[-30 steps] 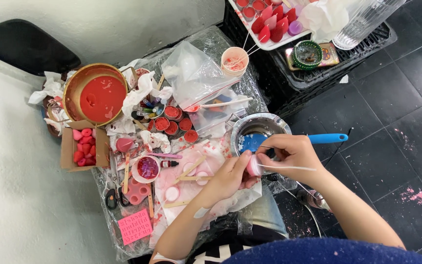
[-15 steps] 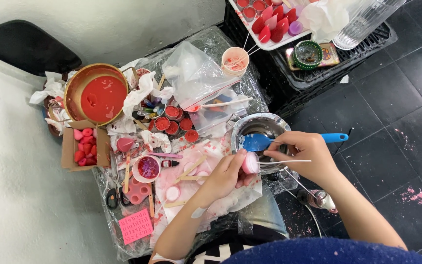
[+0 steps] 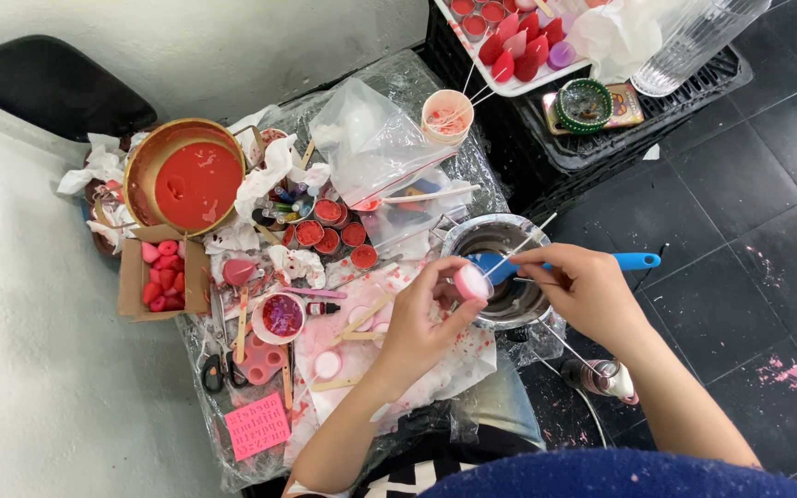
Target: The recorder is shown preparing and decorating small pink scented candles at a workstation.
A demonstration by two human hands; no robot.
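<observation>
Now the right hand point(image 3: 588, 290) pinches a thin stick point(image 3: 520, 247) slanting up-right, the left hand point(image 3: 422, 318) pinching a small pink cup point(image 3: 470, 282).

Dark tiled floor point(image 3: 740, 212) flecked with pink; pale wall point(image 3: 232, 46), perhaps plastered, in even light.

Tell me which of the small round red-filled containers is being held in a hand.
The small pale pink cup, pinched in the left hand beside the metal bowl. The other red-filled cups sit clustered on the plastic-covered table, untouched.
</observation>
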